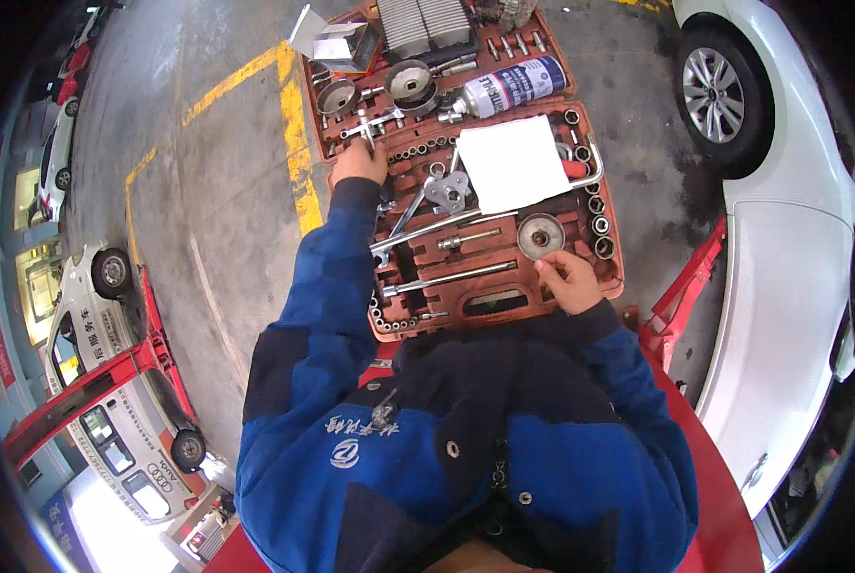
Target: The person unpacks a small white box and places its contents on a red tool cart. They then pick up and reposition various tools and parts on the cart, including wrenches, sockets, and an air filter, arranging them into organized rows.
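My right hand (pixel 572 283) pinches the rim of a round, cup-type oil filter wrench (pixel 539 233) over the near part of an orange-red socket set case (pixel 435 252). At the case's left side, my left hand (pixel 358 160) is at the lower end of a chrome tool (pixel 365 124); its fingertips are partly hidden, so its grip is unclear. A small double-ended wrench (pixel 381 122) lies across that tool. Between the hands are a three-jaw filter wrench (pixel 447 191), a long chrome bar (pixel 427 230) and a white sheet (pixel 511 165).
The case's far half holds a Mahle spray can (pixel 517 86), more cup wrenches (pixel 408 82), an open box (pixel 341 49) and a pleated air filter (pixel 425 27). A white car (pixel 786 236) stands at right, beside a red lift arm (pixel 685 286). Several vehicles stand at left.
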A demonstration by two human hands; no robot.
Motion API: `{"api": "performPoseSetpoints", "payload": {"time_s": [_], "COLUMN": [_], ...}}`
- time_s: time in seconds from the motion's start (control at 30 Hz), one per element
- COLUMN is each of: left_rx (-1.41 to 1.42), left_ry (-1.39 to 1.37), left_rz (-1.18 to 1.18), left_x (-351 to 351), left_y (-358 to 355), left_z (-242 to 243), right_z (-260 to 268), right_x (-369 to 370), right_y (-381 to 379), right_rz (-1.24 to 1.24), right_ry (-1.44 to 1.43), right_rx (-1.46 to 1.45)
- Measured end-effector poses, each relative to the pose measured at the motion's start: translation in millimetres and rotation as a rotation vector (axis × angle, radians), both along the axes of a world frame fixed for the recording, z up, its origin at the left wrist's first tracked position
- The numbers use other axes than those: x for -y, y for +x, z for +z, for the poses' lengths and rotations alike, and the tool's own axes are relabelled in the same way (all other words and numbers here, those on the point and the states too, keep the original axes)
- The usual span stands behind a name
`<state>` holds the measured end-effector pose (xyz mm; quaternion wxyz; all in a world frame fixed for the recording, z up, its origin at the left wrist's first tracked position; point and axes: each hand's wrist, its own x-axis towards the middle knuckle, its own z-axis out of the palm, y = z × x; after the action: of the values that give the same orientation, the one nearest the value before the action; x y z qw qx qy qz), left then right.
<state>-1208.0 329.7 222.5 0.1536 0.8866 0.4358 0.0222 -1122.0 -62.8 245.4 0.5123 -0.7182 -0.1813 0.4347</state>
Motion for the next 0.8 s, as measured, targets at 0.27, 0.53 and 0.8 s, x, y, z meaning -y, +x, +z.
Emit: {"api": "performPoseSetpoints", "payload": {"time_s": [0.27,0.53,0.8], "left_rx": [0.723,0.444,0.525], "left_ry": [-0.282,-0.523,-0.630], "left_rz": [0.168,0.241,0.197], "left_x": [17.4,62.0,136.7], "left_y": [-89.3,-155.3,-170.0], "left_z": [33.6,92.1,69.8], "right_z": [18.1,21.6,-6.0], "right_x": [-28.1,-88.4,-130.0], "right_y": [21.2,91.3,127.0], "right_rz": [0.111,0.544,0.690], "right_ry": [0.103,0.084,-0.077], "right_rx": [0.254,1.191,1.026]}}
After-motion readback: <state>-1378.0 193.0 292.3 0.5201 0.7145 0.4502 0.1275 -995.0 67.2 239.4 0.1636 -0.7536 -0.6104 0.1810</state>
